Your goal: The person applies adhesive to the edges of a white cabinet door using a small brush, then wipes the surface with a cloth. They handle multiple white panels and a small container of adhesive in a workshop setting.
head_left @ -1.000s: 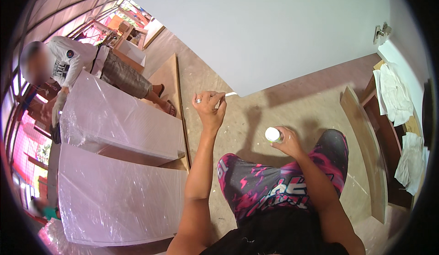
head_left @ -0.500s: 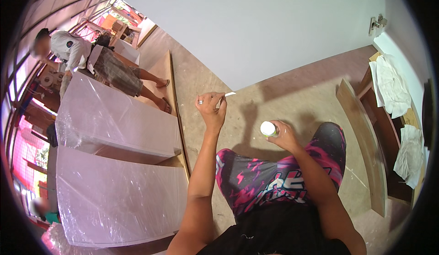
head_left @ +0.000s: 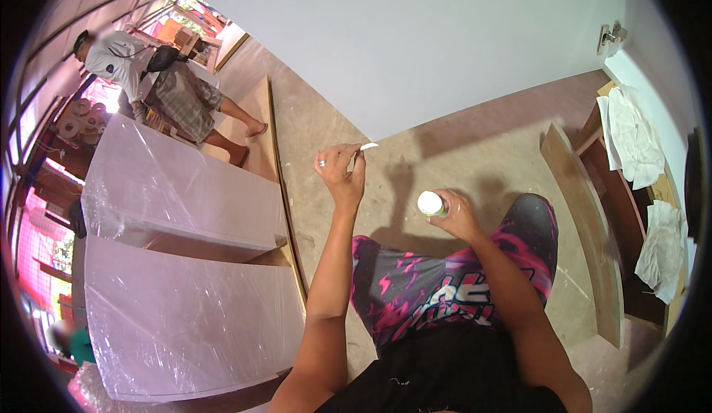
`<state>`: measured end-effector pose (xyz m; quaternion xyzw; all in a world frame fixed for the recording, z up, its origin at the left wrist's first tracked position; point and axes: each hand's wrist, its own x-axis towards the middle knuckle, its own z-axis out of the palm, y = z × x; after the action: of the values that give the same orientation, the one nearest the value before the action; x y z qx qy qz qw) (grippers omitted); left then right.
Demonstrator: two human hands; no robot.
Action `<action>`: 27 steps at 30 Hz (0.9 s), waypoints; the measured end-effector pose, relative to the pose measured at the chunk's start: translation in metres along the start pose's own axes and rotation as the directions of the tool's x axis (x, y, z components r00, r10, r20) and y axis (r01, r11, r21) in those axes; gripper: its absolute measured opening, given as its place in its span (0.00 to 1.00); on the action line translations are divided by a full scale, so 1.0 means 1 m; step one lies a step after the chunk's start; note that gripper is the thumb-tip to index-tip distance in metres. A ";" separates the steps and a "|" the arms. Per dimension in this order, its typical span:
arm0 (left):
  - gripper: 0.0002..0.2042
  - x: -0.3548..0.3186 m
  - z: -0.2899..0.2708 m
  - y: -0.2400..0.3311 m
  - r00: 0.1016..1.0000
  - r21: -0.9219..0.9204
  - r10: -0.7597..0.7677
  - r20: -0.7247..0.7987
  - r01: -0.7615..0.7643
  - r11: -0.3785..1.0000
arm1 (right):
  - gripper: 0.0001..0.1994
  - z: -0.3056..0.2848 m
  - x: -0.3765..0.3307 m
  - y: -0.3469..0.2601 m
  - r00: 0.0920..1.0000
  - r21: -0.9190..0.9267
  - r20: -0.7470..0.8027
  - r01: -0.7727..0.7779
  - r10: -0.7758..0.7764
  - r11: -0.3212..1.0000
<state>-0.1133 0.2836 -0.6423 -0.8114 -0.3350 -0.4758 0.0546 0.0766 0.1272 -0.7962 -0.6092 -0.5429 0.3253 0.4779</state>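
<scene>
My left hand (head_left: 341,176) is raised near the lower corner of a large pale grey panel (head_left: 386,50). Its thumb and fingers pinch a small, thin white piece (head_left: 369,146), too small to identify; a ring shows on one finger. Over my lap, my right hand (head_left: 457,216) grips a small container (head_left: 431,204) by its side. The container's top is round and white, with a bit of green below it; whether that white is a lid or its contents, I cannot tell. The two hands are apart, with floor visible between them.
Plastic-wrapped panels (head_left: 185,316) stand at the left, beside a long wooden board (head_left: 276,139). A co-worker (head_left: 159,79) is behind them. To the right are a curved wooden piece (head_left: 586,228) and white cloths (head_left: 632,139). A metal hinge (head_left: 611,37) sits on the panel's right side.
The co-worker at the far left has turned and stepped, now standing more upright. My hands keep their holds, the container shifting slightly left and up. The whole view has moved a little.
</scene>
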 end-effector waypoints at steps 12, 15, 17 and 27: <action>0.07 -0.016 0.014 -0.007 0.995 -0.043 -0.099 0.002 0.099 0.994 | 0.30 0.005 -0.002 0.004 0.990 -0.051 -0.087 0.111 -0.115 0.993; 0.08 -0.050 0.019 -0.007 0.928 -0.257 -0.342 0.149 0.371 0.892 | 0.31 0.003 0.000 0.001 0.987 -0.049 -0.093 0.125 -0.129 0.991; 0.08 -0.070 0.012 -0.001 0.918 -0.292 -0.210 0.337 0.314 0.903 | 0.30 0.001 0.000 0.003 0.996 -0.016 -0.052 0.078 -0.078 0.997; 0.08 -0.070 -0.004 0.052 0.702 -0.019 0.157 0.695 -0.200 0.980 | 0.33 0.012 0.003 0.030 0.992 -0.016 0.015 0.123 -0.123 0.992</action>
<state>-0.1079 0.2078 -0.6854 -0.9568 -0.2646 -0.1205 -0.0055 0.0767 0.1344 -0.8282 -0.5764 -0.5856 0.2949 0.4878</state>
